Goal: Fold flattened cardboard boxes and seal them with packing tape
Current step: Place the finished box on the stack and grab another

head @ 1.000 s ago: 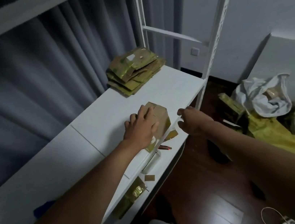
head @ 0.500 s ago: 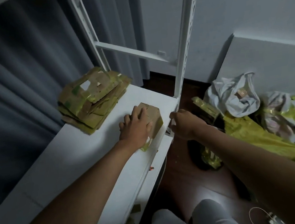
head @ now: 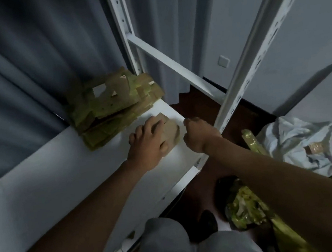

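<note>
White shelf board [head: 59,192], grey curtain behind. Item: one small cardboard box [head: 171,130], folded up, near the shelf's end; left hand [head: 149,144] lay over it, fingers curled on its top. Right hand [head: 199,134] just beside, fisted; contents not discernible. Stack of flattened boxes [head: 113,105] remained unfolded. Judged: early, taping seemingly outstanding.

Grey curtain [head: 26,81] behind white shelf [head: 42,196]; crumpled white bag [head: 298,150] on floor.

White shelf [head: 43,198], cardboard stack [head: 111,105], box [head: 170,129].
</note>
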